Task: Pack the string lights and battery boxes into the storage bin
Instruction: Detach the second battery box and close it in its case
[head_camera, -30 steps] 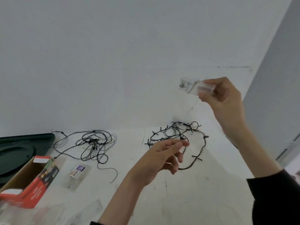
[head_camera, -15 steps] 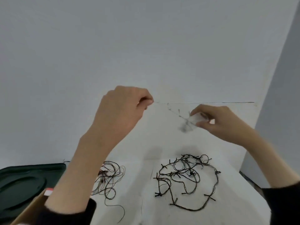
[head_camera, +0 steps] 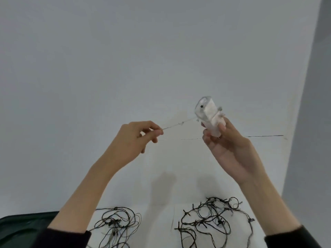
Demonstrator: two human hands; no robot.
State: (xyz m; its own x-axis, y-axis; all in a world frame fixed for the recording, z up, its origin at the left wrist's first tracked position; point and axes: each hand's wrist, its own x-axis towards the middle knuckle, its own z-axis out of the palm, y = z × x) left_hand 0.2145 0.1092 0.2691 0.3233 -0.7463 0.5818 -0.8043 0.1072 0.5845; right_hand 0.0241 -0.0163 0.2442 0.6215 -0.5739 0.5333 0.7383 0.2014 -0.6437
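My right hand [head_camera: 227, 145] holds a clear battery box [head_camera: 207, 115] upright in the air, thumb and fingers curled round its lower end. A thin silvery wire [head_camera: 176, 124] runs taut from the box to my left hand [head_camera: 138, 140], which pinches it between thumb and forefinger. Below on the white table lie two tangles of dark string lights: one [head_camera: 213, 221] under my right arm, another [head_camera: 116, 224] beside my left forearm. The dark green storage bin [head_camera: 21, 228] shows at the bottom left corner.
A white wall fills the upper view, with a grey wall [head_camera: 313, 104] at the right. The white table [head_camera: 161, 194] ends at its far edge against the wall.
My right hand has raised the battery box and tipped it upright. My left hand has dropped lower and moved right, still pinching the wire. The view has tilted upward, away from the table.
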